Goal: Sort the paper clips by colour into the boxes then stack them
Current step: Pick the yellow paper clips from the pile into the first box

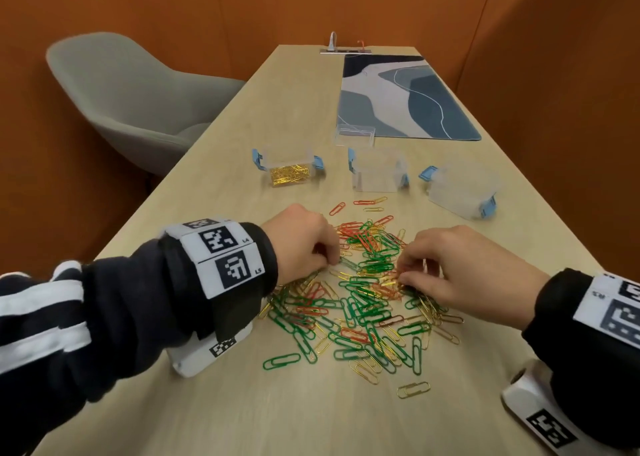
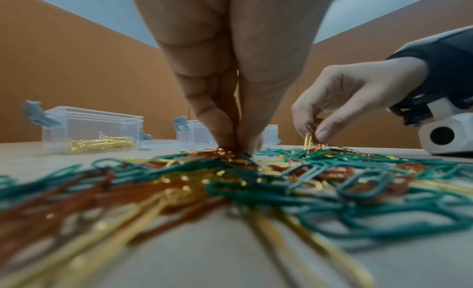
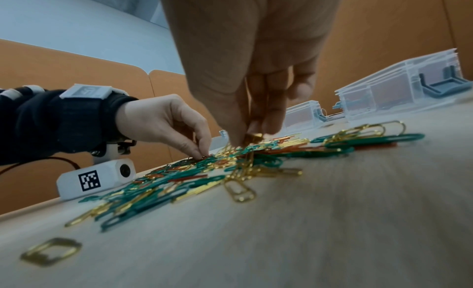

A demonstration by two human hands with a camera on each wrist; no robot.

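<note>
Head view: A mixed pile of paper clips, green, red and gold, lies on the tabletop near its near edge. The left hand sits over the pile's far left part, fingers curled down with the tips in the clips. The right hand sits over the pile's right part, fingers curled, tips pinched among gold and red clips. Three clear boxes stand beyond the pile: the left box holds gold clips; the middle box and the right box show no visible contents. A clear lid lies behind them at the edge of a patterned mat.

Left wrist view: The left hand's fingertips are pressed together, touching red clips on top of the pile. Whether a clip is gripped cannot be told. The right hand, at the right, pinches a small bunch of gold clips between thumb and forefinger, lifted just above the pile.

Right wrist view: The right hand's thumb and fingers close on gold clips, with a chain of gold clips hanging down to the pile. The left hand, at the left, touches the pile with pinched fingertips.
</note>
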